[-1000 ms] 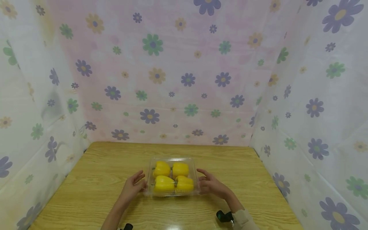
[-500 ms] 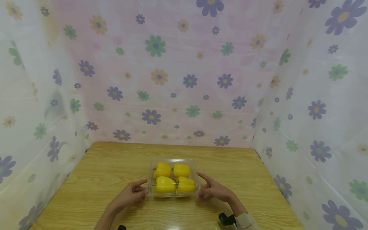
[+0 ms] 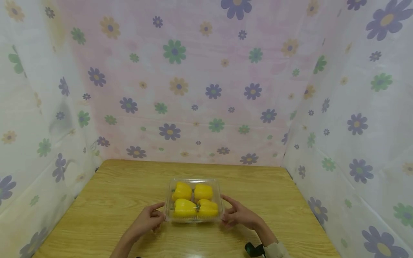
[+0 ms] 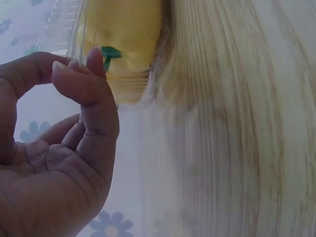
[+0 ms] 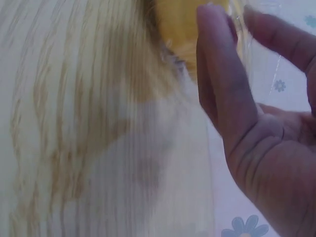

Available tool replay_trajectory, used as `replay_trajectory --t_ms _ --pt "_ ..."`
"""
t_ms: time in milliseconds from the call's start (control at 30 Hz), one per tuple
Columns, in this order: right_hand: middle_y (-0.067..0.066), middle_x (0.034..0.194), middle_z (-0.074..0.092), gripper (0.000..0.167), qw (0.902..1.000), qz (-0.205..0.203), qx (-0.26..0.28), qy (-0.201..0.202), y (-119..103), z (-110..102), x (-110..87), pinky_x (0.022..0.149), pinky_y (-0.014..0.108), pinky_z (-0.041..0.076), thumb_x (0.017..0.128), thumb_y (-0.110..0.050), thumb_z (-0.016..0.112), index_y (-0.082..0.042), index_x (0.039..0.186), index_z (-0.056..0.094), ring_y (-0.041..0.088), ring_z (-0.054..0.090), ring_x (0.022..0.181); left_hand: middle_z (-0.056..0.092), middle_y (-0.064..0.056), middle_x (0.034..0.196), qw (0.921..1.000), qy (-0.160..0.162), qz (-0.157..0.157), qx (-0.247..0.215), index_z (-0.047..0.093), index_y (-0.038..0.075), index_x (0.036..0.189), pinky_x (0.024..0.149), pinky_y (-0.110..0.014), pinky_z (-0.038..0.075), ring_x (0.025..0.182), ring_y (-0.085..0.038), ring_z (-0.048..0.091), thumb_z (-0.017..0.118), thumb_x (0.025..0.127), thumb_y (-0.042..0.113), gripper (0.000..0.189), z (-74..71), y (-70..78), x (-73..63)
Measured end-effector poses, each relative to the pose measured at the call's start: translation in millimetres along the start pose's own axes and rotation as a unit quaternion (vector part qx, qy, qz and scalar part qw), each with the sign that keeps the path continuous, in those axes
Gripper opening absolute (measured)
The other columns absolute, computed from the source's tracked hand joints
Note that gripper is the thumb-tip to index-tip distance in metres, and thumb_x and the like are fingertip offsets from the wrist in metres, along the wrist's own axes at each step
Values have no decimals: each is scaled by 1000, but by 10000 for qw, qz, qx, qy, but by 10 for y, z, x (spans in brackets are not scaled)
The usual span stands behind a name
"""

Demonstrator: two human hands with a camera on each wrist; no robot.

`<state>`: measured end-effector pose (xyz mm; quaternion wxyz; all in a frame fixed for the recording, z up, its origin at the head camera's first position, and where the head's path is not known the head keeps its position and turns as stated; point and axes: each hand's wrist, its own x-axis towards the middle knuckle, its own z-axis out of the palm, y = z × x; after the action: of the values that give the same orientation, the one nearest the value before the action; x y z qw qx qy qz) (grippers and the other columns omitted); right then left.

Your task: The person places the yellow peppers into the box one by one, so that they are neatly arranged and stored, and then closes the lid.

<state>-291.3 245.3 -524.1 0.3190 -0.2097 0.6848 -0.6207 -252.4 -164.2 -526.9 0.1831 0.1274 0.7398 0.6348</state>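
Note:
A clear plastic clamshell box (image 3: pixel 194 219) with several yellow bell peppers (image 3: pixel 184 208) inside is on or just above the table; which of the two I cannot tell. My left hand (image 3: pixel 146 219) pinches the rim at the box's left side between thumb and fingers. In the left wrist view those curled fingers (image 4: pixel 81 84) meet at the clear edge, beside a pepper's green stem (image 4: pixel 109 55). On the opposite side, my right hand (image 3: pixel 241 215) pinches the rim near the front corner. Its thumb and fingertips come close together at the plastic in the right wrist view.
The box is near the middle of a wood-grain table (image 3: pixel 129 190). Flower-patterned cloth (image 3: pixel 193 71) hangs behind the table and along both sides. A small black device (image 3: pixel 254 249) is by the right wrist, at a light sleeve (image 3: pixel 276 249).
My left hand's looser fingers have drawn in to the box's left rim. The right hand's fingers have also closed in on its rim. The box has barely moved in view.

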Motion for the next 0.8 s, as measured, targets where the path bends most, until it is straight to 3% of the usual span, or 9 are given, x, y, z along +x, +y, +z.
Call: replay_trajectory --t_ms 400,800 --pt "20 99 75 90 9995 -61 132 276 2 51 -5 80 42 63 98 -7 66 -2 163 4 22 73 86 66 -12 90 9998 -31 173 113 19 -16 155 46 -19 39 52 -3 39 58 104 15 71 25 -10 -19" --pt "24 98 75 90 9988 -156 114 445 11 88 8 78 43 63 97 -5 67 1 163 6 25 75 86 62 -11 93 9998 -6 201 -79 12 -14 157 47 -19 39 52 -5 39 54 106 14 72 47 -36 -9"
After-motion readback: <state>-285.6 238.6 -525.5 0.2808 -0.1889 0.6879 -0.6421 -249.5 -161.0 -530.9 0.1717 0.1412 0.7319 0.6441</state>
